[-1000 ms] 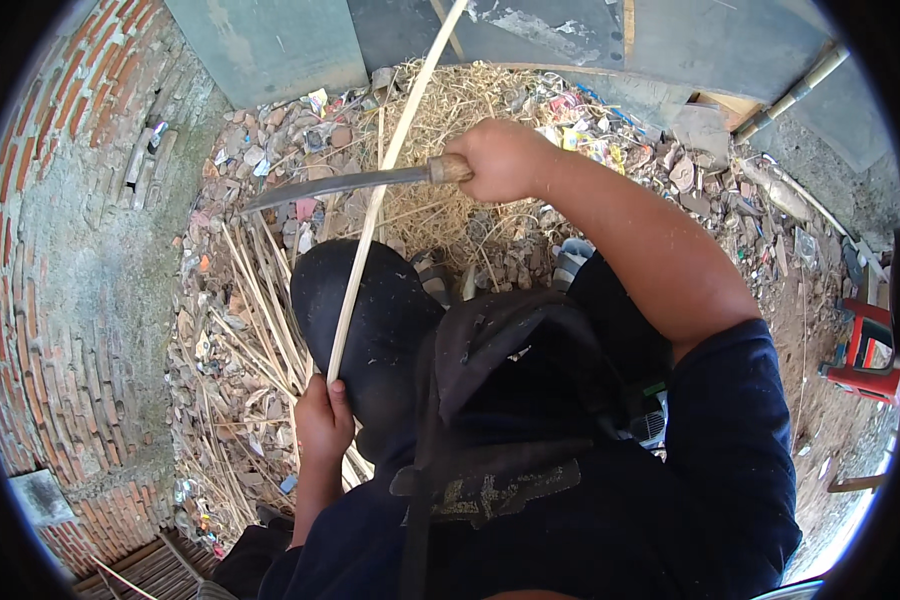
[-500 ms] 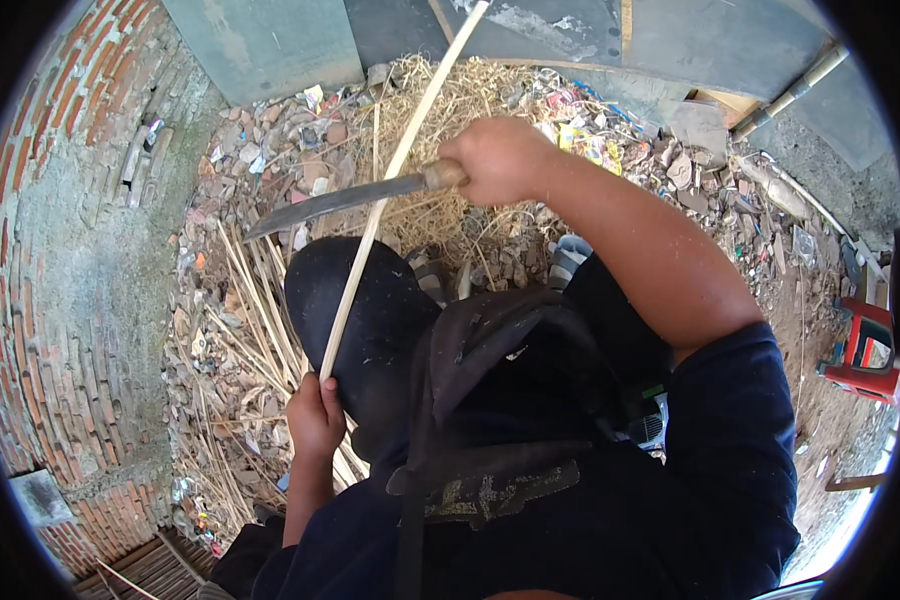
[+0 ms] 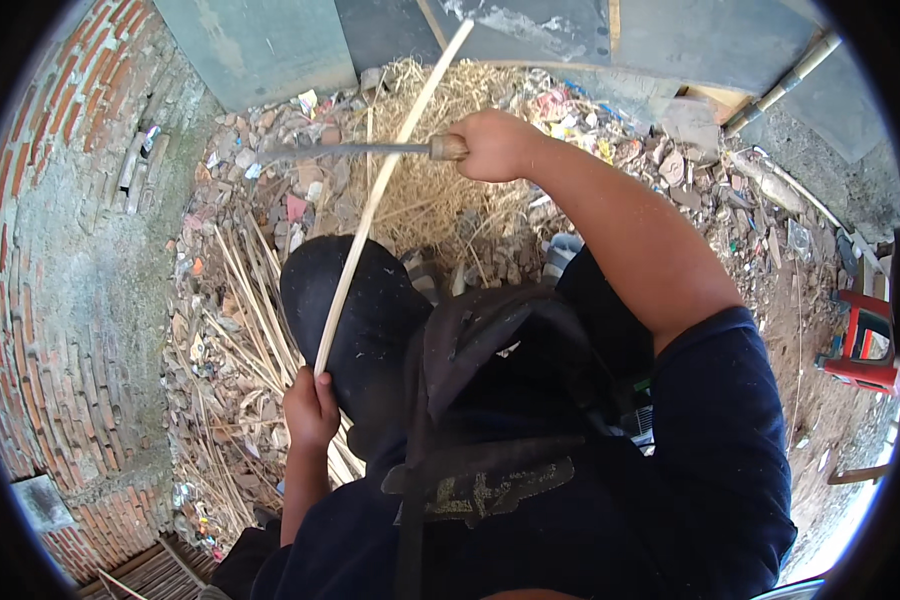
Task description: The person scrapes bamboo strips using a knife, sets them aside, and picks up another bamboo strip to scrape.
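Pinching the strip (image 3: 371,208) low down, the left hand (image 3: 310,408) has thumb and fingers pressed on its near end, and the strip slants up and away, far tip out beyond the right hand (image 3: 495,145). And that right hand is wrapped tight around the knife (image 3: 345,150) by its wooden handle, blade running left across the strip! Whether the edge touches it, I cannot tell; the blade's tip is blurred.

Look at the ground: rough rubble (image 3: 675,165) spreads beyond both hands, with a mat of straw (image 3: 410,205) to the near left of the right hand and bright litter (image 3: 575,110) off to its right. Loose sticks (image 3: 250,290) lie in a heap just beyond and left of the left hand. The brick wall (image 3: 70,300) rises well to the left hand's left, panels (image 3: 255,50) stand past the right hand, and a red stool (image 3: 865,345) sits far to that hand's right.

Now the edges: the blade points toward the wall, well apart from it. The knee (image 3: 345,285) fills the space between left hand and blade, under the strip, while rubble stretches right of the right hand.
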{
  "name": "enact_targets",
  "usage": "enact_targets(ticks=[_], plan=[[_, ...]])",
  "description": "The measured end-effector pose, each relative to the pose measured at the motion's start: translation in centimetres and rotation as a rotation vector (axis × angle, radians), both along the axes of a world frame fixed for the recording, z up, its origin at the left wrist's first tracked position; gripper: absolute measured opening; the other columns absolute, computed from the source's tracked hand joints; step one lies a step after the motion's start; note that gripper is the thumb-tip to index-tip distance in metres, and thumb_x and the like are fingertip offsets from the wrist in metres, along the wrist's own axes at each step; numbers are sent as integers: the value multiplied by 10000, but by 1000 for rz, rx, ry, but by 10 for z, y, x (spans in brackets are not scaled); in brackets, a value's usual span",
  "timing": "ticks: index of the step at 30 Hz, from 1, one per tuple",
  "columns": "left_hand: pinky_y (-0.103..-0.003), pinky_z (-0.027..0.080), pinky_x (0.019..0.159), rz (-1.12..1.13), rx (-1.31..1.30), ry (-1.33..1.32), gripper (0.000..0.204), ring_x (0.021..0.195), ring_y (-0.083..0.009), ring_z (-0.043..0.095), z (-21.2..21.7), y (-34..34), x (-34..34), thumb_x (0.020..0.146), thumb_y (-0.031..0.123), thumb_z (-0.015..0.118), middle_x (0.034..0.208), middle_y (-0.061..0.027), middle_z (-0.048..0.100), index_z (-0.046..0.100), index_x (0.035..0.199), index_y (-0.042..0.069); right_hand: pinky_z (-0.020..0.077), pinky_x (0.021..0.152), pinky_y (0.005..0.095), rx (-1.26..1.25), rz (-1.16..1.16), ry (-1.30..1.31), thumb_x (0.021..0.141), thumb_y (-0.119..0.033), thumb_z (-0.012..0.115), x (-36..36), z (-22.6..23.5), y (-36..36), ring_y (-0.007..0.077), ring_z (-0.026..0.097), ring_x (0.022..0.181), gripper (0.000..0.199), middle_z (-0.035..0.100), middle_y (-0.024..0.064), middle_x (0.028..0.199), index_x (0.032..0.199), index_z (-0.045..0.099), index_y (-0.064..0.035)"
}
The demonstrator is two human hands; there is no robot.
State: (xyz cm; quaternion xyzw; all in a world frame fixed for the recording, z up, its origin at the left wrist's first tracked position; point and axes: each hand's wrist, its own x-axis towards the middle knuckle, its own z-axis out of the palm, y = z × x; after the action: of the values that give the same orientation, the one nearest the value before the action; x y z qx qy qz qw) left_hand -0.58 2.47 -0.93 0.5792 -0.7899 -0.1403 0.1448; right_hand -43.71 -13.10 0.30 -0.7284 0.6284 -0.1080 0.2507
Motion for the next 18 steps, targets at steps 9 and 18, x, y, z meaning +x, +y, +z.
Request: enact_targets(ticks=[9, 18], plan=[[-418, 358, 491, 13, 84, 38, 434, 490, -350, 475, -3, 0, 13, 1054, 342, 444, 556, -173, 446, 433, 770, 14, 547, 841, 471, -67, 205, 69, 793, -169, 614, 31, 27, 13, 347, 688, 899, 213, 696, 180, 907, 955, 705, -65], [-419, 377, 505, -27, 99, -3, 445, 515, -350, 522, 6, -6, 4, 1054, 351, 437, 573, -181, 471, 450, 767, 12, 574, 802, 459, 40, -65, -73, 843, -184, 604, -9, 13, -5, 289, 696, 863, 177, 688, 154, 854, 947, 696, -74]])
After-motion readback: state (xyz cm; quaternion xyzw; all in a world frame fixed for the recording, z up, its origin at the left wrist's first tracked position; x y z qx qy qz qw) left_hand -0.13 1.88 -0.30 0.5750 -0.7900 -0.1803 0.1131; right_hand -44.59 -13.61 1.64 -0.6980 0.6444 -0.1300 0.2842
